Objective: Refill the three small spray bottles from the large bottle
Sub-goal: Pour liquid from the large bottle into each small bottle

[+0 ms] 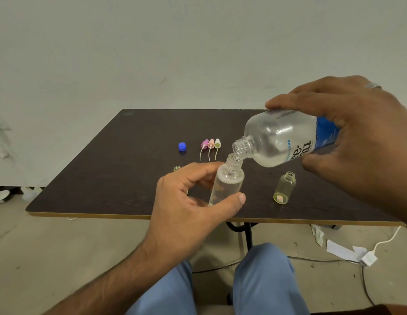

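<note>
My right hand (357,133) grips the large clear bottle (282,139) with a blue label, tipped so its open neck sits just above a small bottle's mouth. My left hand (189,201) holds that small clear bottle (227,183) above the table, tilted slightly; liquid fills most of it. A second small bottle (285,188), yellowish and uncapped, stands on the table to the right. The mouth of a third small bottle (177,168) peeks out behind my left hand. Three spray tops (211,145), purple, pink and yellow, lie in a row with their tubes toward me.
A blue cap (182,147) lies left of the spray tops on the dark table (107,173). My knees in blue trousers sit under the near edge. A white charger and cable (369,258) and paper scraps lie on the floor at right.
</note>
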